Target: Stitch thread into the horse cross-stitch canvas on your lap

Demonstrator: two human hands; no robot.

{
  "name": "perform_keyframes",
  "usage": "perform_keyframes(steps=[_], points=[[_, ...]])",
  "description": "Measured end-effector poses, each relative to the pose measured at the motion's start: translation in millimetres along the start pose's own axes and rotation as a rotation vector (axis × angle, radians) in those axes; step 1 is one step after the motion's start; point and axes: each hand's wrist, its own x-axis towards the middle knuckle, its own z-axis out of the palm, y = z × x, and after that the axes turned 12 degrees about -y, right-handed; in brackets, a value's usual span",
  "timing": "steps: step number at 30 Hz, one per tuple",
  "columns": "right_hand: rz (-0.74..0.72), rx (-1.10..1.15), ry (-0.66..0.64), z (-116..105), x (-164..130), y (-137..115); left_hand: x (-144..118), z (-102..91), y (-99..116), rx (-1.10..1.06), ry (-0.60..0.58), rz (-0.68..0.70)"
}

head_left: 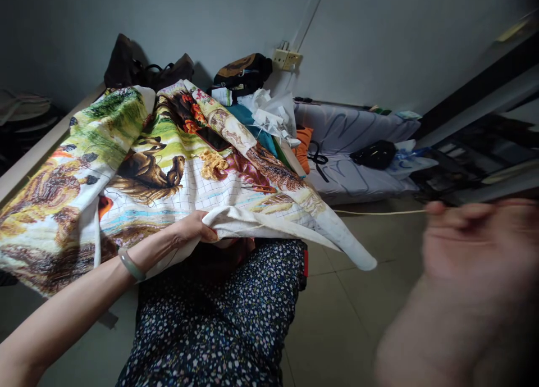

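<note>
We look down at a colourful embroidered cloth spread over a worktop. At its near edge, our left hand is closed around a fold of white border. Well right of the cloth, our blurred right hand curls its fingers on a pale thread, stretched straight from the cloth. A dark phone lies on the cloth; a brown bag sits behind it.

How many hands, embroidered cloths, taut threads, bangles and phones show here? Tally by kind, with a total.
Left hand and right hand: 2
Embroidered cloth: 1
Taut thread: 1
Bangle: 1
Phone: 1
Total: 6
</note>
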Motion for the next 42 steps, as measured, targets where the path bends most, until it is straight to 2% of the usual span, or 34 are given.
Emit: perform_keyframes(steps=[2, 4, 6, 7, 9, 12, 27, 42], points=[[0.021, -0.150, -0.335, 6.5, -40.4, 33.8, -0.5, 0.5, 0.8, 0.015, 0.007, -0.002], [0.238, -0.204, -0.639, 10.1, -87.1, 77.8, -1.1, 1.2, 1.4, 0.024, 0.022, -0.013], [0.454, -0.300, -0.849, 13.6, -131.5, 122.8, -1.6, 1.8, 1.9, 0.016, 0.025, -0.014], [0.550, -0.341, -0.887, 15.9, -150.0, 142.6, -1.8, 2.0, 2.2, 0.010, 0.018, -0.008], [0.665, -0.393, -0.890, 21.4, -176.6, 172.6, -2.2, 2.2, 2.5, 0.005, -0.004, 0.007], [0.693, -0.417, -0.824, 28.8, -191.1, 192.8, -2.4, 1.6, 2.6, 0.006, -0.021, 0.013], [0.654, -0.450, -0.802, 35.6, -191.0, 193.9, 1.2, -3.4, -3.2, 0.004, -0.026, 0.013], [0.649, -0.381, -0.697, 38.8, -199.2, 206.7, -1.4, -0.4, 0.2, 0.000, -0.013, 0.006]])
